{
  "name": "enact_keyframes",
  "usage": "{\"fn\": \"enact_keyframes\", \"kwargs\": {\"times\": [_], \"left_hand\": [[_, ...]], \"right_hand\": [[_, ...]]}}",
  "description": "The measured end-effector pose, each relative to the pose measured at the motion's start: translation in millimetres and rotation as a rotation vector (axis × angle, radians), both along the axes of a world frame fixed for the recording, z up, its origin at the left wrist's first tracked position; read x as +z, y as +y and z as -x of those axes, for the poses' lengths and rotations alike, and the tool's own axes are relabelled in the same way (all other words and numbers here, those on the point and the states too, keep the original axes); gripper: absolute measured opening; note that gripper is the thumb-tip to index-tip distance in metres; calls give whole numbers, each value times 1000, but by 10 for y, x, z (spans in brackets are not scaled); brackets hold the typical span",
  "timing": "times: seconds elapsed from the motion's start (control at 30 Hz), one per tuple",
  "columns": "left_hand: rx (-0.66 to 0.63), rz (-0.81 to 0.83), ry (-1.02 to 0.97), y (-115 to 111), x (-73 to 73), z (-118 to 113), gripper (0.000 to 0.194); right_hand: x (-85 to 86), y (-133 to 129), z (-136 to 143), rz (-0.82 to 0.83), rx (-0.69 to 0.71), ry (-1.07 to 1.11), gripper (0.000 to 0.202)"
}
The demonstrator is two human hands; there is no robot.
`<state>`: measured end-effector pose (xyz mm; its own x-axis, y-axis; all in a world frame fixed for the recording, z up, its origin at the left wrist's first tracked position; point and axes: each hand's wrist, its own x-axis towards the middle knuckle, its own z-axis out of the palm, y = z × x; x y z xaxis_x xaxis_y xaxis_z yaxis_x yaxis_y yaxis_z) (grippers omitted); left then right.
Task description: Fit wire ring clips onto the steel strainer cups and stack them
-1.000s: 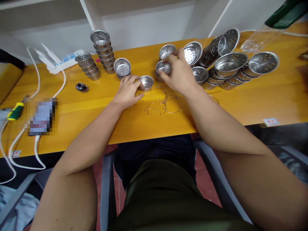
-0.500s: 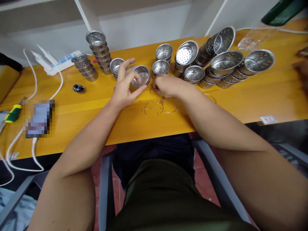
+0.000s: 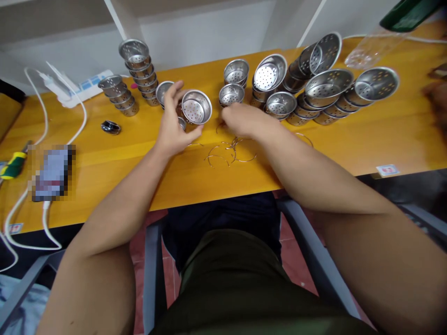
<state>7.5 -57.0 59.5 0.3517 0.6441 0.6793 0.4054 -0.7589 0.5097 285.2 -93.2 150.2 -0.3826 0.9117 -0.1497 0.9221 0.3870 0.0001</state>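
1. Closest are the person's dark green shirt (image 3: 223, 288) and navy trousers (image 3: 223, 211), between the grey chair armrests (image 3: 152, 274), with reddish floor tiles (image 3: 171, 274) showing.
2. Beyond lies the yellow-brown wooden surface (image 3: 195, 179); a small sticker (image 3: 387, 170) sits on its front edge at right.
3. At the left, a pixelated phone-like device (image 3: 52, 174) is joined to a white cable (image 3: 44, 218), with a yellow-and-green screwdriver (image 3: 14, 165) near it.
4. Several curved wire pieces (image 3: 233, 150) lie loosely tangled between the forearms; a single wire (image 3: 306, 136) rests just past the right forearm.
5. The left hand (image 3: 171, 123) is clamped on a perforated steel cup (image 3: 196, 107), thumb below and fingers round its left side, the mouth tipped towards the person.
6. The right hand (image 3: 240, 120) is curled low, just in front of a short cup stack (image 3: 231, 95) and near the wires; its fingertips are hidden, so whether they pinch anything cannot be told.
7. A second short stack (image 3: 236, 72) stands behind that one. To the right, larger leaning stacks (image 3: 330, 88) crowd together.
8. Further left are a shiny black object (image 3: 111, 127), a leaning stack (image 3: 120, 95) and a taller stack (image 3: 139, 74).
9. Along the back are a white power strip (image 3: 85, 88), a clear plastic container (image 3: 366, 51) and the pale back panel (image 3: 209, 32).
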Motion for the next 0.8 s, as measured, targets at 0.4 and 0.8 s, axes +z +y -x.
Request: {"fn": "enact_keyframes", "kwargs": {"times": [0.4, 0.8], "left_hand": [[111, -30, 89, -64, -18, -28, 114], [-97, -57, -142, 95, -177, -7, 113]], "right_hand": [[240, 160, 384, 147, 193, -271, 33], [78, 183, 206, -15, 192, -54, 21]]}}
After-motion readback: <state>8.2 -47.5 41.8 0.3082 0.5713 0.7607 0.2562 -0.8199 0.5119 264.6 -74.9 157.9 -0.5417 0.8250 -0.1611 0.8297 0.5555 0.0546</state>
